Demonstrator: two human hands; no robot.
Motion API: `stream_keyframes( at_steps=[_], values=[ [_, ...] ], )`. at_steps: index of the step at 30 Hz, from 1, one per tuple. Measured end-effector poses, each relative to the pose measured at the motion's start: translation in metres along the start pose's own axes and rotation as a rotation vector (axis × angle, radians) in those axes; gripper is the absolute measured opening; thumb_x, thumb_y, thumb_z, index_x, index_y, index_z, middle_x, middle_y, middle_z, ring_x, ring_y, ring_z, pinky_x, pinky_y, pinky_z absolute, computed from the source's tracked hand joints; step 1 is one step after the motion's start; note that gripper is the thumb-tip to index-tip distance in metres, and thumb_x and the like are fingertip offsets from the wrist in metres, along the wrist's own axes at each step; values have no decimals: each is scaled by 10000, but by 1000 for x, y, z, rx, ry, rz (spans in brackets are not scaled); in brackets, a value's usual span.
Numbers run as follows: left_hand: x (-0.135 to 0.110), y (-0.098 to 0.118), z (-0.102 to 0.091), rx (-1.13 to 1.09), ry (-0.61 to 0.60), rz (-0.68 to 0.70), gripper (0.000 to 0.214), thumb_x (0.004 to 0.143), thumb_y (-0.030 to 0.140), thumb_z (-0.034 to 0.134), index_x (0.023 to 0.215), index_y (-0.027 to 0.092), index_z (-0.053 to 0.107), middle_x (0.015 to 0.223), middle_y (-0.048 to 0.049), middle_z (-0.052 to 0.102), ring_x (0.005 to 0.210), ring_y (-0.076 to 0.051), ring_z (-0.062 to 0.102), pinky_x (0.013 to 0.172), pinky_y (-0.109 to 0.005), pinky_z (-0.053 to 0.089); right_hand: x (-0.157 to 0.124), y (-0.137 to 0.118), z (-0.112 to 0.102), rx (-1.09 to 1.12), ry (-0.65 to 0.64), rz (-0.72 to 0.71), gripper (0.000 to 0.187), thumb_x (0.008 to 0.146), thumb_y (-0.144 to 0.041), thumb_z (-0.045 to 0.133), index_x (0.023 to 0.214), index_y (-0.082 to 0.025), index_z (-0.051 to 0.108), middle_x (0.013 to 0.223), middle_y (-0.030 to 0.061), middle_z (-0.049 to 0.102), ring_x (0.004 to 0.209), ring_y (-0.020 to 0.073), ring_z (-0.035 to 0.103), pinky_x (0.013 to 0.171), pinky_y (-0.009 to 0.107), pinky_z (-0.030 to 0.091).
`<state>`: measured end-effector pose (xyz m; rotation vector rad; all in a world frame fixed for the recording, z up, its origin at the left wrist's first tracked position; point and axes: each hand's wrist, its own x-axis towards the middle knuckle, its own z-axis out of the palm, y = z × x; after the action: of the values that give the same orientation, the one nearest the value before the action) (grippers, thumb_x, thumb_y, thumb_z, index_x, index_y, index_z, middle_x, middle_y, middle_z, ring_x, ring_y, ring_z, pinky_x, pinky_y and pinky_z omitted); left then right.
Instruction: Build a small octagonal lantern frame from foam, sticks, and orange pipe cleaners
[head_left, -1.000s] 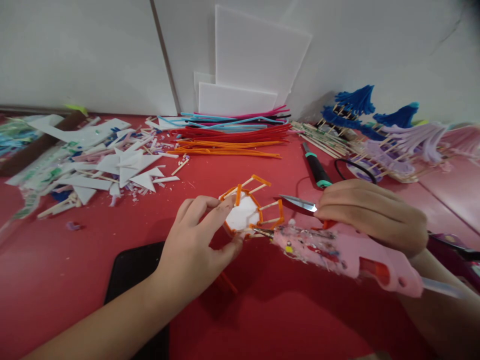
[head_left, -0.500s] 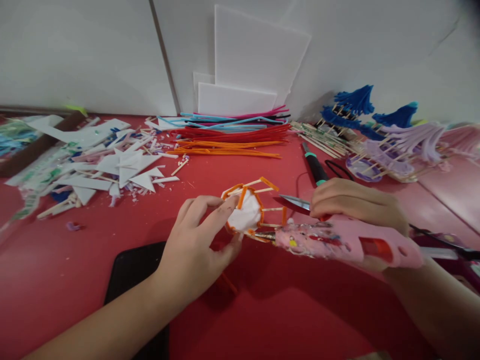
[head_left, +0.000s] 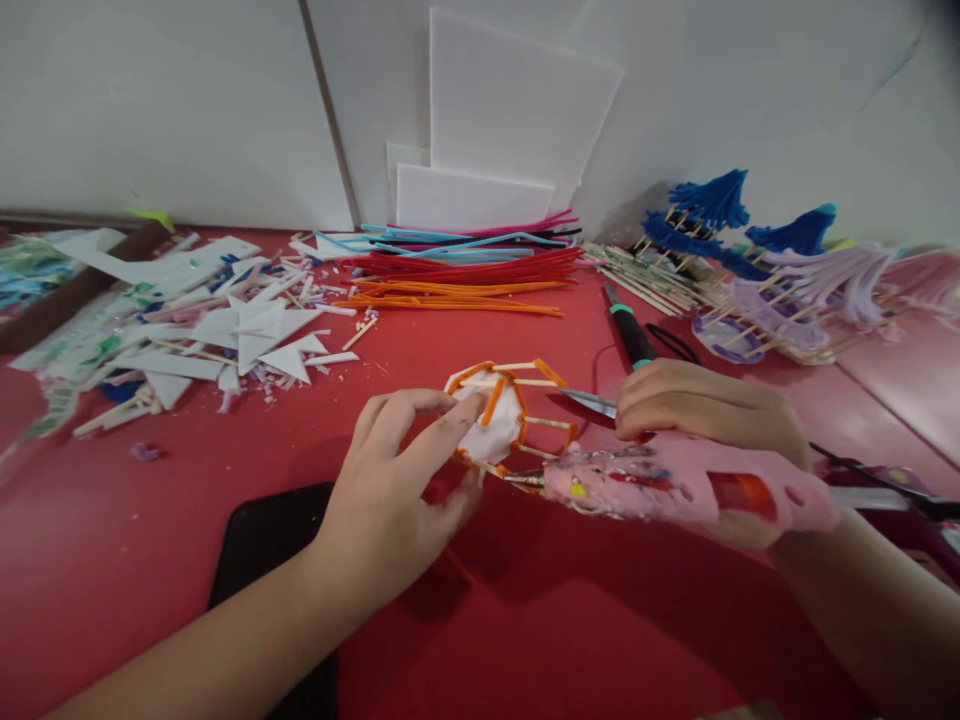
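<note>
My left hand (head_left: 394,490) pinches a small craft frame (head_left: 510,415) just above the red table (head_left: 150,560). The frame is a white foam hexagon edged with orange pipe cleaner, with thin wooden sticks and a second orange ring. In my right hand (head_left: 709,410) is a pink hot glue gun (head_left: 675,485) smeared with dried glue. Its metal nozzle touches the frame's lower edge. A pair of scissors (head_left: 592,402) pokes out from under my right hand, blades toward the frame.
White foam offcuts (head_left: 240,335) litter the left. Red, orange, blue and pink pipe cleaners (head_left: 465,270) lie at the back below white foam sheets (head_left: 495,130). Finished blue and purple stick models (head_left: 750,270) stand at right. A green-handled tool (head_left: 634,335) and a black mat (head_left: 262,560) are nearby.
My left hand has turned the frame so its upper ring tips toward the right. The glue gun has levelled out and slid slightly left, its nozzle staying at the frame's lower edge.
</note>
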<state>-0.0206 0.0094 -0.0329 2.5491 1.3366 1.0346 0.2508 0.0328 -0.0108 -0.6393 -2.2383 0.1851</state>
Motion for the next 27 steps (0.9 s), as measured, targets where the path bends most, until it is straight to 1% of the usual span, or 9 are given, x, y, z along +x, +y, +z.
stream_keyframes(
  at_steps=[1, 2, 6, 8, 10, 13, 17, 22, 27],
  values=[
    [0, 0, 0, 0, 0, -1, 419, 790, 143, 601, 1206, 175, 562, 1059, -93, 559, 968, -235, 537, 862, -390, 455, 0, 0, 0, -5, 34, -2, 226, 912, -306, 461, 801, -188, 619, 716, 54, 627, 698, 191, 607, 637, 377, 506],
    [0, 0, 0, -2, 1, -2, 424, 789, 142, 601, 1210, 178, 560, 1064, -93, 557, 974, -238, 537, 868, -394, 454, 0, -1, 0, -7, 31, 0, 234, 908, -327, 459, 808, -189, 619, 719, 57, 625, 699, 195, 606, 635, 381, 505],
    [0, -1, 0, -15, 7, 4, 429, 793, 127, 592, 1220, 166, 558, 1082, -102, 553, 989, -235, 538, 879, -391, 457, 4, -6, -8, 9, -130, 41, 198, 877, -323, 469, 876, -180, 607, 767, 76, 626, 746, 212, 607, 672, 404, 511],
    [0, -1, 1, -17, 12, 6, 421, 799, 121, 588, 1216, 164, 561, 1083, -102, 554, 991, -230, 539, 879, -386, 462, 6, -9, -13, 5, -154, 55, 172, 850, -322, 503, 883, -180, 593, 768, 77, 622, 744, 215, 603, 674, 406, 513],
    [0, -2, 1, -26, 16, 11, 421, 800, 125, 594, 1217, 164, 558, 1082, -101, 553, 993, -227, 538, 880, -390, 463, 8, -13, -15, -13, -128, 63, 131, 833, -296, 524, 880, -188, 582, 771, 72, 615, 735, 213, 599, 670, 402, 513],
    [0, -1, 0, -47, 12, 25, 429, 801, 143, 607, 1225, 168, 546, 1083, -99, 548, 986, -226, 535, 873, -403, 467, 9, -20, -13, -52, -49, 84, 110, 857, -250, 483, 881, -200, 578, 783, 69, 606, 731, 213, 597, 667, 401, 503],
    [-1, -1, -1, -65, -6, 31, 467, 793, 144, 614, 1248, 197, 524, 1082, -101, 545, 986, -245, 534, 854, -431, 476, 12, -27, -7, -116, 47, 89, 135, 862, -295, 483, 875, -207, 584, 765, 64, 605, 707, 223, 590, 654, 410, 488],
    [-1, 0, -3, -68, -11, 32, 487, 796, 145, 606, 1266, 232, 510, 1081, -109, 552, 987, -266, 548, 843, -459, 486, 14, -29, -3, -157, 39, 66, 114, 814, -197, 492, 870, -180, 590, 755, 77, 615, 721, 228, 604, 638, 398, 494],
    [0, 0, -2, -64, 16, 61, 476, 785, 127, 622, 1242, 217, 527, 1076, -107, 551, 979, -255, 556, 837, -436, 485, 14, -26, -2, -152, 59, 76, 111, 762, -125, 523, 840, -170, 587, 739, 73, 612, 708, 220, 605, 638, 389, 502]
  ],
)
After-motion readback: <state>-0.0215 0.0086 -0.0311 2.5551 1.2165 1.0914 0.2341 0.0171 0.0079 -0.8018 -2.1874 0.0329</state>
